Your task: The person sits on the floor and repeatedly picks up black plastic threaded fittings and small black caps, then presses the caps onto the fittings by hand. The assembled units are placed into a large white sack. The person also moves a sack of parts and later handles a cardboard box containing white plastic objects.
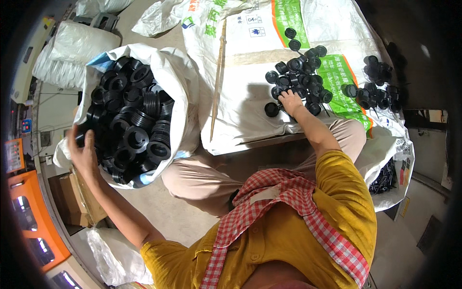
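My left hand (84,153) is at the left rim of an open white woven sack (185,91), thumb and fingers curved about a dark piece that looks like a black plastic part. Black ribbed plastic rings (136,139) fill this sack, some of them nested in stacks. On the covered work surface (245,103) to the right lies a pile of black round plastic caps (303,65) with thin stems. My right hand (291,102) reaches into the near left side of that pile, fingers bent down onto one of the caps; its fingertips are partly hidden.
A thin wooden stick (219,79) lies along the surface, left of the pile. More black capped parts (373,96) sit at the right edge. Below them hangs a white bag (392,166) with dark pieces. At left are a cardboard box (70,200) and an orange machine (36,221).
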Demonstrator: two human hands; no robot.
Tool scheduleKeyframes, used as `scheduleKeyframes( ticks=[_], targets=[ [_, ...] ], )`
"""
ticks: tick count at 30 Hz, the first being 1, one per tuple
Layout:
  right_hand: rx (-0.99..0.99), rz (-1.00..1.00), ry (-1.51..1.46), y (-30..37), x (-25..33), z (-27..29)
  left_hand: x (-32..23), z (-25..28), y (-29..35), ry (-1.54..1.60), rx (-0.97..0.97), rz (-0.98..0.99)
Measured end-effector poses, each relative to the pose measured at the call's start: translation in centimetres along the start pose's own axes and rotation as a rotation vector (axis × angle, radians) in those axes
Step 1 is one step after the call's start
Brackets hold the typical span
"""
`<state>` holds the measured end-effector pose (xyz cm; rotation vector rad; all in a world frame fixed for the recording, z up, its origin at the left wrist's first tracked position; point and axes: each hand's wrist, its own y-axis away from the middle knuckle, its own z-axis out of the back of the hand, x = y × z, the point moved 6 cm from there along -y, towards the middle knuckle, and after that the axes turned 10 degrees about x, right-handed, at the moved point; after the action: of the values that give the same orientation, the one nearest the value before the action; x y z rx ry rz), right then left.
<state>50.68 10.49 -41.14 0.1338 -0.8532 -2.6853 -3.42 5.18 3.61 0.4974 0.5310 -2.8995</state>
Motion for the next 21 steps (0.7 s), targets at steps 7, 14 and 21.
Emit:
scheduleKeyframes(
  ticks=[7, 14, 21],
  targets=[
    [-0.304, 0.194, -0.545, 4.6, -1.6, 6.3, -10.1, 1.1, 4.6, -0.149, -0.481, -0.194],
    [0.244, 0.666, -1.372, 18.4, 4.4, 14.4, -23.2, -21.1, 14.5, 0.842, 0.514, -0.18],
    [-0.224, 0.665, -0.674, 25.2, 8.2, 12.0, -21.5, -28.8, 25.3, 1.453, 1.237, 0.59]
  ],
)
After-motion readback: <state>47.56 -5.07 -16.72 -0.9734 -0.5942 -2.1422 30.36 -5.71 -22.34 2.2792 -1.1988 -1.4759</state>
